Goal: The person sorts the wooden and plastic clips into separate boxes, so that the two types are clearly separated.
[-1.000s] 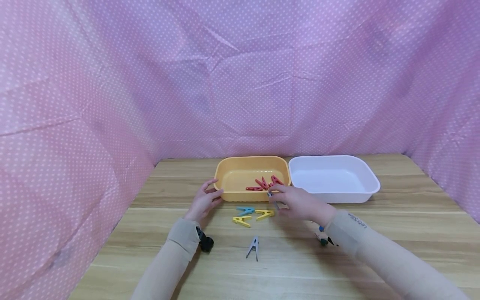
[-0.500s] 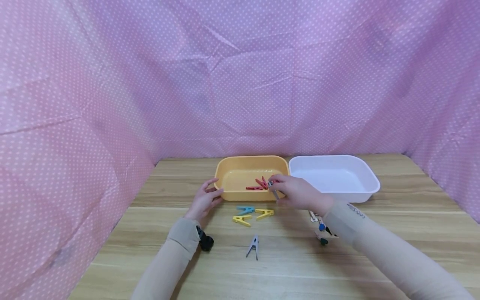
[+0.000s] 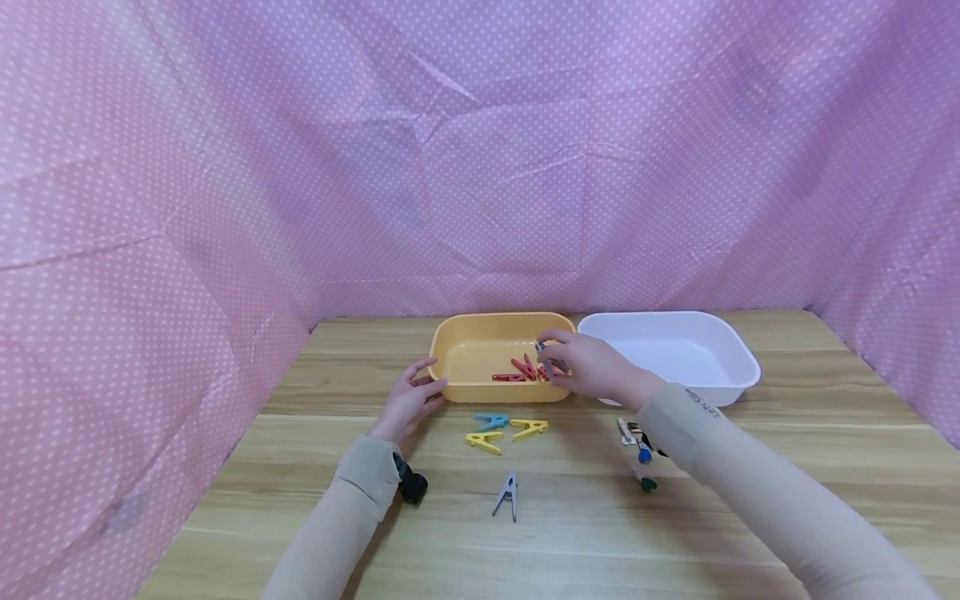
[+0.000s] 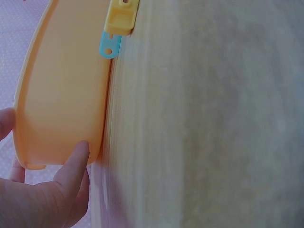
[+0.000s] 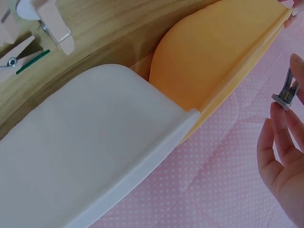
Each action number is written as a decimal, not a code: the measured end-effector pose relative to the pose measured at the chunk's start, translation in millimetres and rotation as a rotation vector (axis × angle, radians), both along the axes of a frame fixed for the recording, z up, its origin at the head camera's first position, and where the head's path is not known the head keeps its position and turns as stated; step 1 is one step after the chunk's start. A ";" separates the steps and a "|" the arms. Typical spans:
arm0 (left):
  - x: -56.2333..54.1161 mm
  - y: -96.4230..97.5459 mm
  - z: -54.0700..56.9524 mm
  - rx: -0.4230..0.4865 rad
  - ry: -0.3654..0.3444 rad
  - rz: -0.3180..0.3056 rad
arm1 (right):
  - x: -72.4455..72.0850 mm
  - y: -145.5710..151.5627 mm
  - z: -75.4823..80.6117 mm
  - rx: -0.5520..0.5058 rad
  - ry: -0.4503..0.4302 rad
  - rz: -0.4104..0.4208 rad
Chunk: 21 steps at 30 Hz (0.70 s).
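In the head view my left hand holds the left end of an orange plastic box, thumb on its front wall and fingers at its rim. My right hand, above the box's right end, pinches a grey clothespin between thumb and fingertips. Several red clothespins lie inside the box, partly hidden by that hand. On the table before it are a blue clothespin, two yellow clothespins and, nearer, another grey clothespin.
A white plastic box stands against the orange box's right side. Several small clips with coloured ends lie under the right forearm, partly covered. Pink dotted cloth hangs around the wooden table.
My right hand has lifted the grey clothespin from in front of the box's front rim to above the box's right end. The left hand has stayed in place.
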<state>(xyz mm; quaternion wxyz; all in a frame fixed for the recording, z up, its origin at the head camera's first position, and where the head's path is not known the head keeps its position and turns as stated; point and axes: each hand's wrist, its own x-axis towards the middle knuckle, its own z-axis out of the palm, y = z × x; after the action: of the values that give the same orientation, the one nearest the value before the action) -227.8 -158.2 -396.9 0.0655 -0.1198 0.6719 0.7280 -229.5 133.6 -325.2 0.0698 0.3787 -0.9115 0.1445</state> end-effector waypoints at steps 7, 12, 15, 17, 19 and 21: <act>0.5 0.9 0.4 -0.007 -0.008 0.009 | -7.1 -0.8 2.6 0.005 -0.011 -0.038; 1.5 1.1 0.3 -0.018 -0.023 0.018 | -14.3 -0.5 2.9 -0.018 -0.011 -0.043; 2.5 0.7 0.3 -0.022 -0.032 0.024 | -17.6 -0.5 3.5 -0.027 -0.025 -0.060; 2.8 0.5 0.5 -0.023 -0.035 0.026 | -19.7 -0.7 3.8 -0.026 -0.040 -0.077; 3.3 0.5 1.3 -0.028 -0.030 0.023 | -21.4 -1.0 4.3 -0.022 -0.055 -0.097; 3.3 0.6 1.9 -0.030 -0.024 0.018 | -23.6 -1.3 3.8 -0.014 -0.066 -0.113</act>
<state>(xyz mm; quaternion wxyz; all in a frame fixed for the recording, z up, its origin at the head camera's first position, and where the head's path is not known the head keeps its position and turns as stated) -224.5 -157.6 -395.0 0.0651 -0.1357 0.6808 0.7169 -253.1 132.3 -321.4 0.0504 0.3212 -0.9322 0.1591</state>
